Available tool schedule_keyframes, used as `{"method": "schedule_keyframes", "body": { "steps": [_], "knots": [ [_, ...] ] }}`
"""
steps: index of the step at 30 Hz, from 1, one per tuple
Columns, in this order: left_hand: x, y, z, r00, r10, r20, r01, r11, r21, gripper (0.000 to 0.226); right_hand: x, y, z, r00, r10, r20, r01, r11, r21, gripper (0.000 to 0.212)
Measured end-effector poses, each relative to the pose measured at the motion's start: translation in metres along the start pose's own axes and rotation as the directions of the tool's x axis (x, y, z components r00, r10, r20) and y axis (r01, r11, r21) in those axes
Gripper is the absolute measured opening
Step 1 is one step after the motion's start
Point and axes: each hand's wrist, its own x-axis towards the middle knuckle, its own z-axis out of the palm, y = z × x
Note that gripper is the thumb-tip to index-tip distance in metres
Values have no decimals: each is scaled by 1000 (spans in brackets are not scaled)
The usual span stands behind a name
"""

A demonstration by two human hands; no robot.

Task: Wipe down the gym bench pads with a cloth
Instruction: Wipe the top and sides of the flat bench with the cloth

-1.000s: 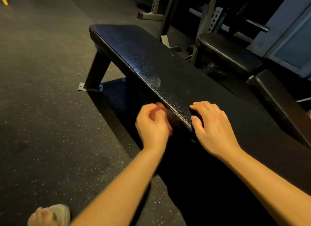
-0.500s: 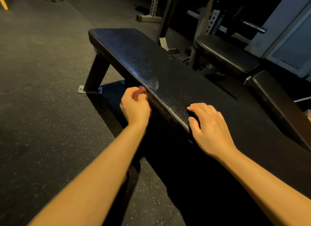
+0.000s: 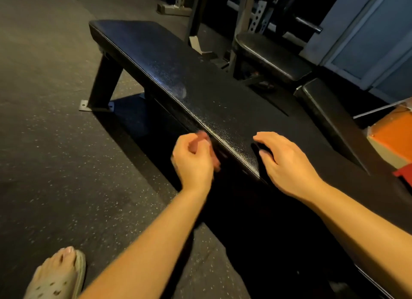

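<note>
A long black flat bench pad (image 3: 169,75) runs from the far left toward me, with a dull smear on its top. My left hand (image 3: 192,160) is curled against the pad's near side edge, blurred by motion. It seems to pinch a dark cloth that is hard to tell from the black side. My right hand (image 3: 287,162) rests flat on the pad's top near its close end, with its fingers spread. A dark patch lies under its thumb and forefinger.
A second bench seat (image 3: 272,58) and its inclined back pad (image 3: 332,118) stand to the right, beside a perforated rack upright (image 3: 256,11). Orange and red items (image 3: 392,140) sit at the right edge. My sandalled foot (image 3: 58,276) is on the speckled rubber floor (image 3: 44,142).
My left hand slid away along the bench's side edge, then came back toward me. My right hand stayed pressed on the pad top.
</note>
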Motion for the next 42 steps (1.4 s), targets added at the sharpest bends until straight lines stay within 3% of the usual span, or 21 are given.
{"method": "schedule_keyframes", "body": {
  "steps": [2, 4, 8, 9, 13, 14, 19, 23, 25, 28, 30, 32, 37, 39, 42],
  "knots": [
    [30, 8, -7, 998, 24, -51, -19, 996, 88, 18, -22, 11, 4, 999, 24, 48, -23, 999, -27, 42],
    [13, 6, -5, 999, 36, -19, -34, 997, 73, 18, -29, 16, 12, 998, 30, 62, -29, 1000, -10, 45],
    [-91, -1, 4, 955, 116, 274, -106, 993, -51, 30, -28, 19, 18, 1000, 24, 14, -24, 1000, 7, 45],
    [-91, 2, 3, 949, 127, 288, -115, 992, -58, 29, -27, 20, 19, 1000, 23, 20, -23, 1000, -2, 45],
    [2, -18, -6, 1000, -29, -8, 29, 996, 78, 27, -26, 19, 21, 1000, 23, 16, -23, 1000, -11, 46],
    [14, -20, -9, 999, -39, -19, 41, 992, 118, 26, -27, 17, 23, 1000, 24, 2, -24, 1000, -15, 46],
    [-76, -2, 1, 968, 149, 202, -152, 988, 2, 28, -29, 16, 28, 999, 22, -43, -22, 1000, -20, 46],
    [-60, -12, 1, 949, 174, 263, -178, 984, -9, 29, -27, 14, 30, 998, 34, -45, -36, 999, -40, 47],
    [-58, -10, 3, 973, 72, 219, -63, 997, -47, 24, -28, 13, 30, 999, 36, -41, -38, 998, -43, 47],
    [-48, 4, 5, 976, -199, 86, 211, 964, -164, 15, -31, 11, 29, 998, 37, -45, -38, 999, -21, 47],
    [-22, 1, 5, 961, -274, -31, 266, 953, -147, 14, -32, 11, 30, 998, 37, -45, -38, 999, -21, 47],
    [-19, 0, 7, 965, -261, -31, 254, 956, -144, 14, -32, 10, 30, 998, 40, -52, -41, 999, -19, 47],
    [-105, -6, 11, 975, -134, 178, 164, 973, -164, 20, -31, 9, 33, 996, 45, -75, -47, 998, -34, 49],
    [-87, -14, 10, 986, -84, 147, 103, 987, -126, 21, -31, 9, 33, 996, 42, -77, -45, 998, -36, 53],
    [-47, -24, 10, 993, -116, 25, 117, 992, -43, 20, -30, 10, 34, 996, 41, -76, -45, 998, -48, 50]
  ]
}}
